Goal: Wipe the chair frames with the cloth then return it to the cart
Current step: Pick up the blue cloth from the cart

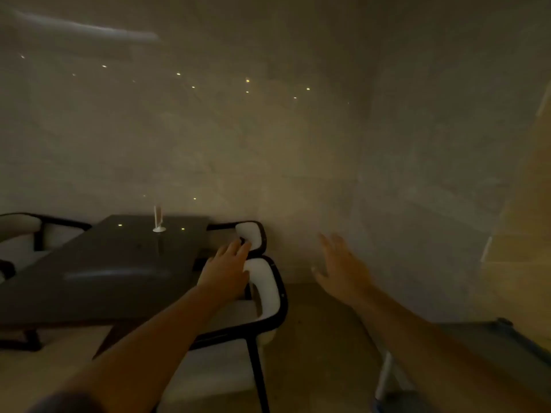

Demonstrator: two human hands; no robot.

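Observation:
Two chairs with black frames and white cushions stand along the right side of a dark table. The near chair is just ahead of me, and the far chair is behind it. My left hand stretches forward with fingers apart, over the near chair's backrest, holding nothing. Off to the right of the chairs, my right hand is raised with spread fingers, empty, in front of the wall. The cart shows at the lower right, partly behind my right forearm. No cloth is visible. The room is dim and blurred.
The dark table fills the left middle, with a small white stand on it. Another black-framed chair sits at the table's far left. A pale wall rises close behind the chairs, and bare floor lies between the near chair and the cart.

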